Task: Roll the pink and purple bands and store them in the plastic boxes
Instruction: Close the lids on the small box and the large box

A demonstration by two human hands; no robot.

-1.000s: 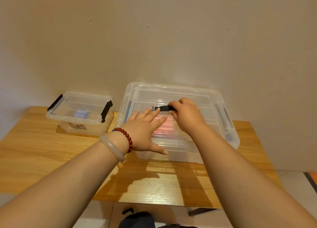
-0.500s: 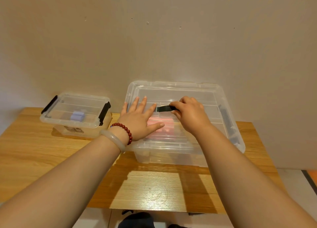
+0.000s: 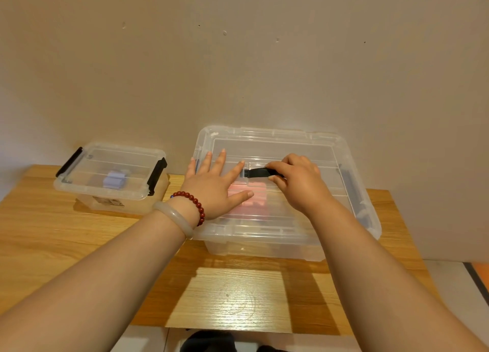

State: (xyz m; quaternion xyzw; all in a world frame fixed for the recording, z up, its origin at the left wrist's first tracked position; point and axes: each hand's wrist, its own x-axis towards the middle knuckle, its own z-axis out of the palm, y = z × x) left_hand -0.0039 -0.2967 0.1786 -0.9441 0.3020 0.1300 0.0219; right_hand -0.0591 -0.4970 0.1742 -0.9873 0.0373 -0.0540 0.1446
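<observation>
A rolled pink band (image 3: 255, 196) lies inside the large clear plastic box (image 3: 264, 242), seen blurred through its transparent lid (image 3: 277, 142), which sits over the box. The person's left hand (image 3: 214, 190) rests flat on the left part of that lid, fingers straight and spread, grasping nothing. The right hand (image 3: 299, 182) pinches a black handle (image 3: 258, 172) at the middle of the lid between thumb and curled fingers, just beside the left index fingertip. A dark clasp (image 3: 354, 193) runs along the box's right end. To the left, well apart from the hands, stands a smaller clear box (image 3: 105, 202) with its own lid (image 3: 105, 156) on and black latches (image 3: 156, 175) at both ends; a rolled purple band (image 3: 114, 180) shows inside it. Both boxes sit on a light wooden table (image 3: 53, 232) pushed against a plain beige wall (image 3: 238, 60). A red bead bracelet (image 3: 194, 201) and a pale bangle (image 3: 174, 216) circle the left wrist.
</observation>
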